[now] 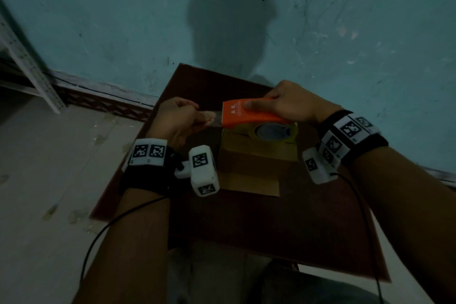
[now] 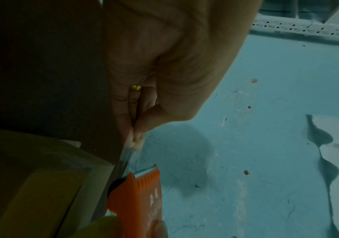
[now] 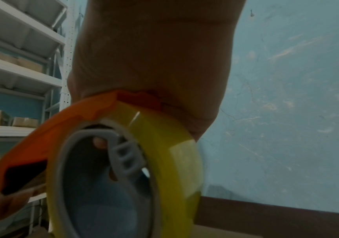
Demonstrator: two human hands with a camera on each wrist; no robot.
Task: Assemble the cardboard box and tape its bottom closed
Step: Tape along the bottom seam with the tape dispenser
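Observation:
A small cardboard box (image 1: 256, 163) stands on a dark brown table (image 1: 271, 224), one flap lying flat toward me. Above the box my right hand (image 1: 286, 106) grips an orange tape dispenser (image 1: 249, 115) that carries a yellowish tape roll (image 1: 274, 134). In the right wrist view the tape roll (image 3: 164, 161) and the orange dispenser (image 3: 42, 145) fill the frame under the palm. My left hand (image 1: 182, 121) pinches the free end of the clear tape (image 2: 125, 157) just left of the dispenser's toothed blade (image 2: 145, 172).
A teal wall (image 1: 123, 20) rises behind the table. White metal shelving (image 1: 27, 61) stands at the left; in the right wrist view the shelving (image 3: 11, 72) holds cardboard boxes. Pale floor (image 1: 49, 155) lies left of the table. Black cables run from both wrist cameras.

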